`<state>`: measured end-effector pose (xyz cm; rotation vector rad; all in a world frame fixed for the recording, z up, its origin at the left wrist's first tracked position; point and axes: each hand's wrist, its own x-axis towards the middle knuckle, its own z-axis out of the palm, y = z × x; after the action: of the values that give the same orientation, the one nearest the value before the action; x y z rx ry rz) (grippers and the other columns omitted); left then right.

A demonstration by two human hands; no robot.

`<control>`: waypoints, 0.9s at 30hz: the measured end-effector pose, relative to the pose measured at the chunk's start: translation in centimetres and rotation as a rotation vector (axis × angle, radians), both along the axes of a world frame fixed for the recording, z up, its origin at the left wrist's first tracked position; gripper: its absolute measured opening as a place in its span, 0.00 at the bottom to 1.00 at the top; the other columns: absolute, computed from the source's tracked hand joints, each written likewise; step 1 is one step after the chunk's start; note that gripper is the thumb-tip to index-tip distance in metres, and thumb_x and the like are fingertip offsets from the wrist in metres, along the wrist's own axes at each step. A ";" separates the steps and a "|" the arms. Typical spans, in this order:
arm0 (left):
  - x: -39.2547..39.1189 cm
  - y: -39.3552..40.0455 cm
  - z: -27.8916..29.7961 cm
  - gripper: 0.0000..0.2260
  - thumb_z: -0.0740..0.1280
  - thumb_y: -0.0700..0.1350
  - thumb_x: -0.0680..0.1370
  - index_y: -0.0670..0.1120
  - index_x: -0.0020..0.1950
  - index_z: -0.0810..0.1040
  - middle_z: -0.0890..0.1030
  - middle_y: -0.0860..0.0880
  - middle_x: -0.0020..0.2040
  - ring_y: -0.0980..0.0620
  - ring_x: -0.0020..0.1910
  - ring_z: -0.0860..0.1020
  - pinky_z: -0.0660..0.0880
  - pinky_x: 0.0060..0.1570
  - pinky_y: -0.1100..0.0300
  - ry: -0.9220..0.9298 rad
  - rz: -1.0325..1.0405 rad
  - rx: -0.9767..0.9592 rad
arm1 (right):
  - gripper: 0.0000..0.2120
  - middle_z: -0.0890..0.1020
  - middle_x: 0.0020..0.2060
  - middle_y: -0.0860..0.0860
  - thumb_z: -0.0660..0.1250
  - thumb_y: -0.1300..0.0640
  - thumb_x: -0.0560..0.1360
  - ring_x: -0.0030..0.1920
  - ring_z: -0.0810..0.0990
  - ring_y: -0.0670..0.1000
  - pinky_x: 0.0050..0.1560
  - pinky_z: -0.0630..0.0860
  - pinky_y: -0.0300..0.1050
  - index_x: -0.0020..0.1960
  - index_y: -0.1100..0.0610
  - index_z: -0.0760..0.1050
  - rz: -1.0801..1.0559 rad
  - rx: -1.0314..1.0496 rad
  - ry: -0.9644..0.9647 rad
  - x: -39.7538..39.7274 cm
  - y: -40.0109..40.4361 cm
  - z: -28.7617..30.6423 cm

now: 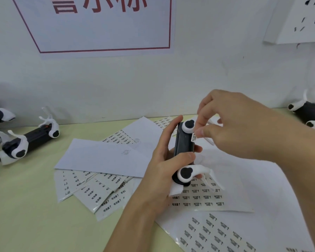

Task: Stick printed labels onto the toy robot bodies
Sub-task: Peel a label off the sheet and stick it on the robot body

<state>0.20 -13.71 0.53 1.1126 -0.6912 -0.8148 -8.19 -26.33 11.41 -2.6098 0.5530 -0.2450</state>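
On green desk [25,206], label sheets [105,193], white wall [207,70]

Single head view, close, downward onto table [25,206] against wall [207,70].

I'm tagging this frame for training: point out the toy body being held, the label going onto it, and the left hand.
toy body [183,142]: head view, dark middle section.
label [194,137]: head view, printed face.
left hand [162,166]: head view, back of hand.
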 end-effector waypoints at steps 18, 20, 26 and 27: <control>0.1 -0.1 0.1 0.26 0.66 0.40 0.72 0.60 0.67 0.74 0.83 0.41 0.48 0.44 0.38 0.77 0.77 0.36 0.57 0.094 -0.014 -0.043 | 0.10 0.76 0.50 0.41 0.73 0.54 0.75 0.48 0.74 0.41 0.43 0.67 0.33 0.36 0.46 0.79 0.055 -0.034 -0.025 0.5 0.0 -0.6; 0.1 0.0 0.1 0.26 0.66 0.40 0.72 0.61 0.67 0.74 0.83 0.42 0.46 0.48 0.34 0.77 0.77 0.35 0.57 0.085 -0.008 -0.041 | 0.10 0.76 0.50 0.40 0.73 0.54 0.75 0.48 0.74 0.41 0.43 0.67 0.33 0.36 0.46 0.79 0.061 -0.042 -0.027 0.5 0.1 -0.7; 0.2 -0.1 0.1 0.25 0.67 0.41 0.72 0.62 0.66 0.74 0.83 0.42 0.46 0.48 0.35 0.76 0.77 0.35 0.58 0.067 0.004 -0.027 | 0.10 0.75 0.50 0.40 0.74 0.55 0.74 0.48 0.73 0.38 0.42 0.65 0.32 0.36 0.45 0.79 0.069 -0.062 -0.041 0.6 0.1 -0.7; 0.2 -0.1 0.1 0.25 0.67 0.41 0.72 0.62 0.66 0.74 0.83 0.42 0.46 0.48 0.38 0.76 0.77 0.36 0.57 0.064 0.007 -0.025 | 0.10 0.75 0.50 0.40 0.74 0.55 0.74 0.48 0.73 0.38 0.42 0.65 0.32 0.35 0.45 0.79 0.072 -0.064 -0.042 0.6 0.2 -0.7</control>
<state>0.36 -13.83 0.66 1.0620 -0.6422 -0.8300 -7.62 -26.17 10.74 -2.6739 0.4428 -0.2988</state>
